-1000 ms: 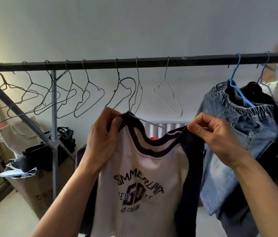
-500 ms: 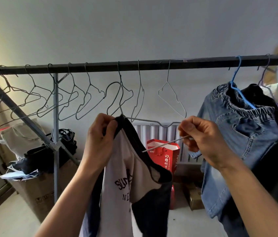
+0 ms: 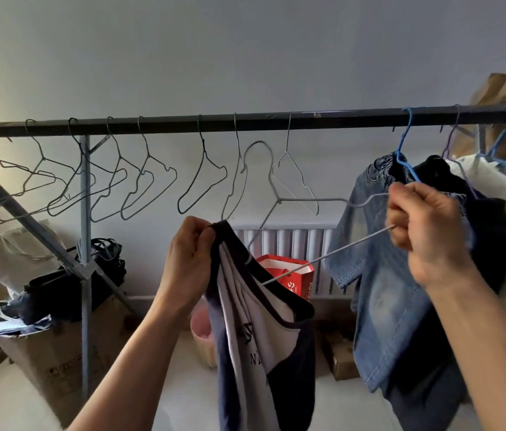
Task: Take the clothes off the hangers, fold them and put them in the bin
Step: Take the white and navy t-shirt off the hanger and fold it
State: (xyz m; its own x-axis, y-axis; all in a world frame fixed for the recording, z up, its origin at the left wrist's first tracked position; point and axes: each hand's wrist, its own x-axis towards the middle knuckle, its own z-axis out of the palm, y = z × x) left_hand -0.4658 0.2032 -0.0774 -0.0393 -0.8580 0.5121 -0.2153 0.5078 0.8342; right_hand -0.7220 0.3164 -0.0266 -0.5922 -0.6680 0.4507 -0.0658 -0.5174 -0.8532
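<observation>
Hands first, from the head camera. My left hand point(image 3: 188, 262) pinches the dark collar of the white T-shirt with navy sleeves and trim point(image 3: 242, 318), thumb and fingers closed on the neckband. The shirt hangs from that pinch, below the dark metal rail point(image 3: 276, 119) and in front of me. My right hand point(image 3: 429, 234) is curled round one end of the grey wire hanger point(image 3: 311, 199), which is off the rail and tilted. Its far shoulder looks to be inside the neck opening, not yet out.

To finish this step well, I judge I should keep the collar pinch firm and hold the opening wide. I should draw the hanger out to the right along its own slope, so the bent end slips past the neckband without snagging. The free hook swings near the bare black wire hangers point(image 3: 205, 181) and could catch one.

Just right, faded blue denim shorts point(image 3: 382, 306) wait on a blue hanger point(image 3: 407, 163). Which container is the bin, I cannot tell.
</observation>
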